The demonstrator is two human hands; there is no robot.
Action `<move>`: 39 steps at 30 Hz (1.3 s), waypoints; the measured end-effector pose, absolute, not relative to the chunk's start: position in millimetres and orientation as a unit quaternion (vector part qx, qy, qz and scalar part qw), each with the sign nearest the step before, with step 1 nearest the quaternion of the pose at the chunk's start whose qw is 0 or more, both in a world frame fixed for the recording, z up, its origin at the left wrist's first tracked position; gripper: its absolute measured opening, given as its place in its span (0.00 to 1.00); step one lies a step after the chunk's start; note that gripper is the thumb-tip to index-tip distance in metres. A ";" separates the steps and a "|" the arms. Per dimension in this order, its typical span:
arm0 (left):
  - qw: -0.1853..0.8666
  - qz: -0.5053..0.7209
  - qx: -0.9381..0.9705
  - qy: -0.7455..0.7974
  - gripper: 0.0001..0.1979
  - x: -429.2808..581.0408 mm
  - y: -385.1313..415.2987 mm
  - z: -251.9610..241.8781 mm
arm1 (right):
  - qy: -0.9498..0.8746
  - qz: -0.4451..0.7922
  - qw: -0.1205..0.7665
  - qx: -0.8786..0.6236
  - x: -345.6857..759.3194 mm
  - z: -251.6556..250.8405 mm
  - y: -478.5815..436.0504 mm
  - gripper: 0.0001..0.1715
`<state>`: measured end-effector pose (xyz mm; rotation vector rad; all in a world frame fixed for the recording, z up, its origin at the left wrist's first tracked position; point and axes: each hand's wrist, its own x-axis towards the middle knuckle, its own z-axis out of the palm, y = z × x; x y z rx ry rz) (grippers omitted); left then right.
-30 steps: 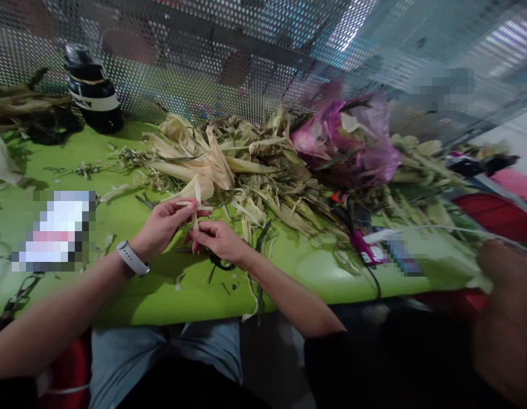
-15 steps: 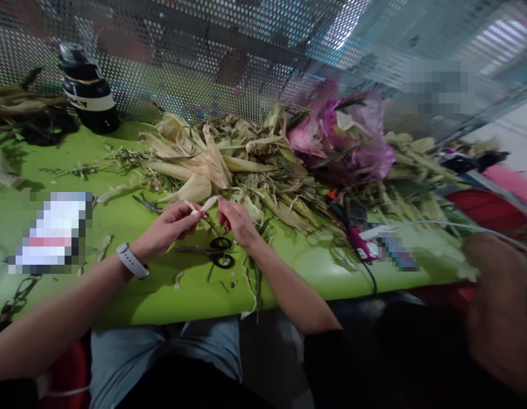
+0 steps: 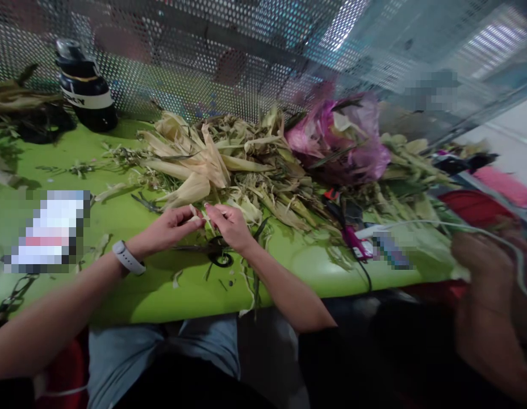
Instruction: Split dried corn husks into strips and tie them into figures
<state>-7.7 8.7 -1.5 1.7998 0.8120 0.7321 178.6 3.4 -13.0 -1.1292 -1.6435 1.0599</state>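
A pale strip of corn husk [image 3: 194, 212] is pinched in my left hand [image 3: 176, 227], which wears a white wristband [image 3: 128, 257]. Close beside it, my right hand [image 3: 230, 226] has its thumb and fingers closed on the same pale husk, mostly hidden by the fingers. Just below the hands lie black-handled scissors [image 3: 221, 259], partly covered by my right hand. Beyond the fingers spreads a heap of dry corn husks [image 3: 212, 162].
A pink plastic bag [image 3: 352, 145] holding husks stands at the back right. A dark bottle [image 3: 88, 94] is at the back left. Phones lie left [image 3: 50, 227] and right [image 3: 391, 250] on the green table [image 3: 131, 298]. Another person's arm [image 3: 480, 272] is at far right.
My hands have drawn closer together and a little lower. The pale husk strip between them shows less, and my right hand covers more of the scissors.
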 end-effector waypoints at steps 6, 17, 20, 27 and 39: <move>0.588 0.278 0.684 0.332 0.13 -8.5 4.6 3.6 | -0.621 0.461 0.434 -0.463 181.1 -14.2 6.9 0.31; 0.616 0.292 0.657 0.322 0.14 -7.1 6.3 -1.6 | -0.618 0.508 0.399 -0.449 181.7 -4.8 2.8 0.26; 0.561 0.316 0.692 0.326 0.13 -7.4 8.7 -1.8 | -0.625 0.495 0.388 -0.461 181.3 -6.5 3.8 0.26; 0.587 0.381 0.641 0.315 0.16 -7.7 11.9 -6.6 | -0.631 0.486 0.407 -0.446 186.6 -7.0 7.0 0.23; 0.486 0.419 0.702 0.309 0.12 -13.1 12.3 -5.8 | -0.646 0.530 0.371 -0.404 194.7 -4.1 16.7 0.21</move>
